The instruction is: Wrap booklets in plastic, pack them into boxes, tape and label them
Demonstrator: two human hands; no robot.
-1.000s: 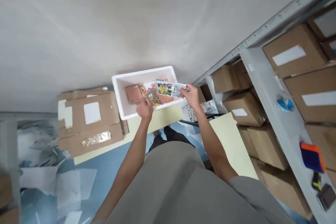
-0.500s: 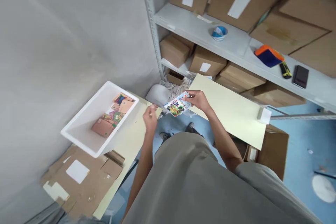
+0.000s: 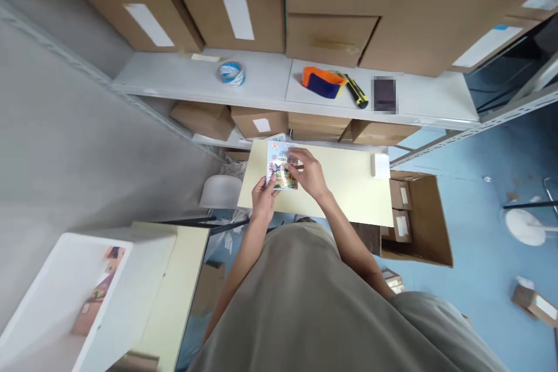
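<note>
Over tbl (image 3: 344, 177), illus. booklet (image 3: 279, 169), lt.-blue top

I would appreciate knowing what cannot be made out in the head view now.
In the head view:
Right part of the illustrated booklet: hidden by the right hand.
Part of the white bin: cut off by the left and bottom edges.
Dark object beside the utility knife: pixelated.
</note>
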